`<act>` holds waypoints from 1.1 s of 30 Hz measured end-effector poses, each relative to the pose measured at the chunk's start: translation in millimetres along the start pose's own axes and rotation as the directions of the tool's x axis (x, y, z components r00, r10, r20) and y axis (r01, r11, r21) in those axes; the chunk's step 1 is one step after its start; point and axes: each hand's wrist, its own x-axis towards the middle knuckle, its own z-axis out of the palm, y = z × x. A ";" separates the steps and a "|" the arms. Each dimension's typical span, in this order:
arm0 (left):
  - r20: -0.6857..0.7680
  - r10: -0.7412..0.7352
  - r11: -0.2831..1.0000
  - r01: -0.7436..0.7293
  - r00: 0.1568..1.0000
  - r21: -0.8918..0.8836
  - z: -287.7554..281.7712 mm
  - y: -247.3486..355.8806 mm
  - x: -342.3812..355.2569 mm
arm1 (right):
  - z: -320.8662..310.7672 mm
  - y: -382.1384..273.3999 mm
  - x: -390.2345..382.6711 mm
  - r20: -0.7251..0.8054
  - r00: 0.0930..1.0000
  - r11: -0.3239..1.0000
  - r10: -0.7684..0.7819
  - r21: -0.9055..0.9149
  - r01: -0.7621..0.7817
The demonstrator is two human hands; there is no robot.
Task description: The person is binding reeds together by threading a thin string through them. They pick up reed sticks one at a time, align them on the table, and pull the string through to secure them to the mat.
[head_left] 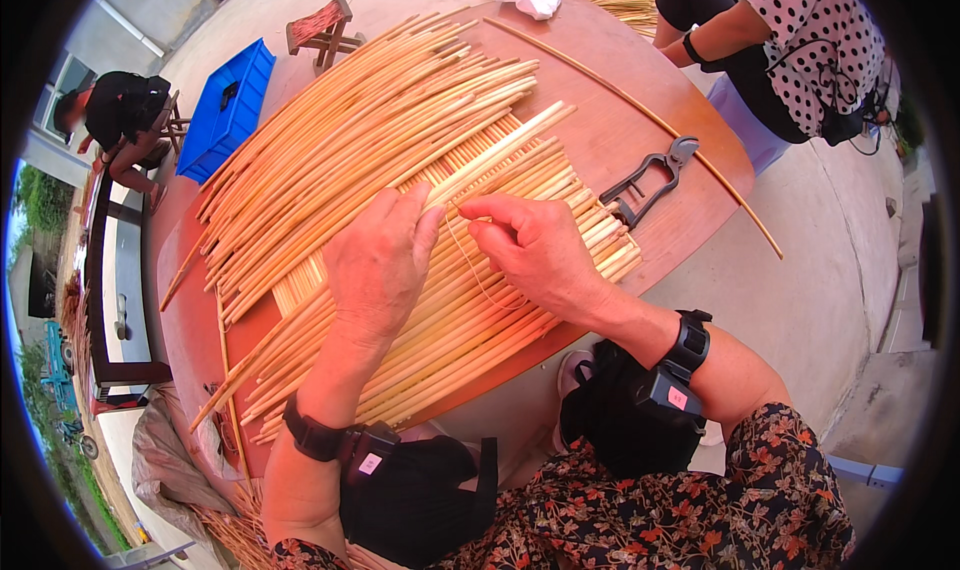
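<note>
the left hand (378, 255) is closed, thumb against fingers, on the near end of the pale stalks (505, 155), which slant away toward the upper right; this grip probably serves to steady them where the thread (468, 262) meets them; the right hand (535, 255) is curled, index finger and thumb drawn together in what looks like a pinch on that thread, just beside the left fingertips; the two hands sit this near each other perhaps because so fine a strand needs close control; exactly how it passes round the stalks is too small to tell; its slack hangs in a loose curve over the lower stalks (430, 345), which lie side by side, nearest the person; beyond the left hand, the upper stalks (370, 120) lie in a broad sheet, and a slatted panel (298, 288) shows between the two groups, its slats running crosswise to the stalks; laying them roughly parallel on the table (715, 160) likely keeps each one easy to reach; the cutter (650, 182) rests at the right, near the stalk ends, presumably to be handy for trimming; a long cane (620, 95) lies apart beyond it, one end jutting past the table edge.
</note>
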 end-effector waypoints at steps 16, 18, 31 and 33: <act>-0.016 -0.027 0.999 0.026 1.000 -0.031 0.0 4.3 0.7 | 1.4 5.4 -2.0 -0.045 0.998 0.998 -0.053 0.028 0.055; -0.024 -0.026 0.999 0.025 0.999 -0.028 -0.7 5.9 0.8 | 2.1 6.0 -2.3 -0.049 0.996 0.997 -0.069 0.032 0.071; -0.001 -0.035 0.998 0.035 0.999 0.050 -2.8 16.0 -1.9 | 4.8 9.2 -1.3 -0.094 0.995 0.998 -0.043 0.033 0.046; -0.012 -0.038 0.998 0.038 0.999 0.055 -3.5 17.3 -2.2 | 5.3 8.2 -1.4 -0.096 0.995 0.998 -0.024 0.053 0.029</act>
